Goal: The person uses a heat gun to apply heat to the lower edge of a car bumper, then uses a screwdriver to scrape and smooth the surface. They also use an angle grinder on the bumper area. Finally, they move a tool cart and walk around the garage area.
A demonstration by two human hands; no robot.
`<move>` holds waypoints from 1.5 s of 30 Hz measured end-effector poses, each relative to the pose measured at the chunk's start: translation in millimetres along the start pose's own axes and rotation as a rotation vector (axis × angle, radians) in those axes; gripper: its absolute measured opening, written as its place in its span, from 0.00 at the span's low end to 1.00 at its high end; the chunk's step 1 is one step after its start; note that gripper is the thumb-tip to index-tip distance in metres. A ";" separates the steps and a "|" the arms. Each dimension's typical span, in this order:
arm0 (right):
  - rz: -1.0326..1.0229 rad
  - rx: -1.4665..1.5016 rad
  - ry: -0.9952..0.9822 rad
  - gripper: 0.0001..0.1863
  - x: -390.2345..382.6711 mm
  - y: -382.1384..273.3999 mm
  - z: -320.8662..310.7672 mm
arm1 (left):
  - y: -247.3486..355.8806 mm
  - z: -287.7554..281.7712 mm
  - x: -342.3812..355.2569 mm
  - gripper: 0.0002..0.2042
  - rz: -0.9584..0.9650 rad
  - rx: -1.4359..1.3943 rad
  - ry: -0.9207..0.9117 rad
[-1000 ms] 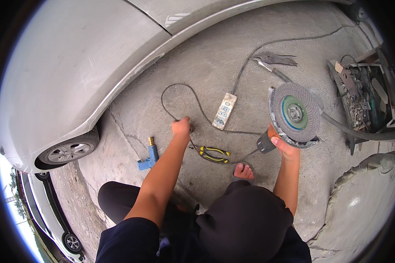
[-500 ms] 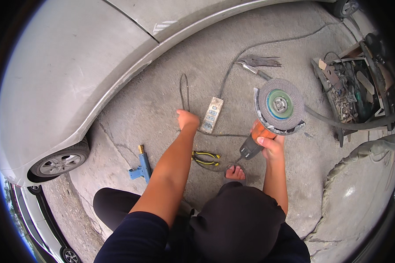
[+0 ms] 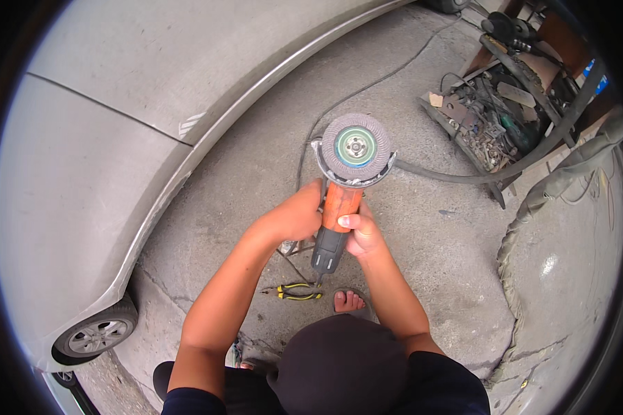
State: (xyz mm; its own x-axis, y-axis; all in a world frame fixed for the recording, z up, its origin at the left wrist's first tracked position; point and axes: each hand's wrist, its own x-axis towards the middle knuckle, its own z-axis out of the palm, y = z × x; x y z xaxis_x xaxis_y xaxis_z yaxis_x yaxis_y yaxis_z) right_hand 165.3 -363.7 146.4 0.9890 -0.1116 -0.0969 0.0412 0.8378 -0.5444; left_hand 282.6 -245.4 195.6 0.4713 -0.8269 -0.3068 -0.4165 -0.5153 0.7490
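Note:
An angle grinder point(image 3: 342, 204) with an orange and dark grey body stands upright in the middle, its cord end toward me. My right hand point(image 3: 360, 232) is wrapped round the body from the right, thumb across the orange part. My left hand point(image 3: 303, 213) is closed against the body's left side; its fingertips are partly hidden. A grey flap disc point(image 3: 375, 149) with a green hub faces up at the far end, and a curved metal guard point(image 3: 356, 182) sits below it. Yellow-and-black pliers point(image 3: 299, 292) lie on the concrete under the cord end. My left hand mostly covers a power strip point(image 3: 289, 246).
A silver car point(image 3: 152, 90) runs along the left and far side. At the far right stands a box point(image 3: 488, 138) of tools and scraps, with a thick dark hose point(image 3: 464, 178) passing before it. A grey covered shape point(image 3: 567, 263) bulges at the right. A cord point(image 3: 367, 87) crosses the floor.
My left hand has left the cord loop and come to the grinder's left side. In the picture, the grinder and right hand have shifted left, and the body has turned more upright. The view has shifted too.

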 end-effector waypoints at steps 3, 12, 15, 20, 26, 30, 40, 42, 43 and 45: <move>-0.021 0.067 0.032 0.43 -6.0 3.2 -17.9 | 7.9 4.1 6.5 0.33 0.026 0.258 -0.173; -0.196 0.209 0.102 0.46 -23.1 -47.0 -56.4 | 114.1 34.6 29.2 0.40 -0.067 0.836 -0.155; -0.308 0.279 0.040 0.45 -15.5 -79.9 -59.4 | 117.3 25.2 16.3 0.39 0.277 0.590 -0.020; -0.537 0.251 0.049 0.39 -3.7 -131.9 -54.7 | 84.9 2.5 -26.0 0.39 0.244 0.092 0.163; -0.550 0.271 0.216 0.29 24.3 -192.8 -94.6 | -19.8 11.3 -93.1 0.38 -0.025 0.045 0.202; -0.690 0.272 0.385 0.30 52.0 -261.1 -120.9 | -60.8 17.3 -138.2 0.41 -0.243 -0.012 0.234; -1.052 0.154 0.396 0.19 102.2 -433.2 -169.6 | -84.2 33.4 -175.1 0.42 -0.354 -0.040 0.122; -1.238 -0.001 0.693 0.31 104.6 -431.3 -156.4 | -84.8 35.9 -192.4 0.42 -0.433 -0.095 0.145; -1.124 -0.264 1.138 0.37 103.1 -422.8 -150.4 | -92.1 33.7 -200.2 0.42 -0.421 -0.080 0.164; -0.882 -0.730 1.587 0.45 89.9 -410.9 -162.5 | -106.8 47.7 -219.5 0.41 -0.409 -0.104 0.173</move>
State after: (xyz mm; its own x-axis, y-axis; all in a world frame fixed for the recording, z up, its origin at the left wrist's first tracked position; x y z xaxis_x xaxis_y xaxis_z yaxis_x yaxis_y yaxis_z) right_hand 214.2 -804.8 225.9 -0.2910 -0.9559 0.0388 -0.0976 -0.0107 -0.9952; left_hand 186.6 -19.7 154.9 0.7079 -0.5054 -0.4935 -0.0930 -0.7593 0.6441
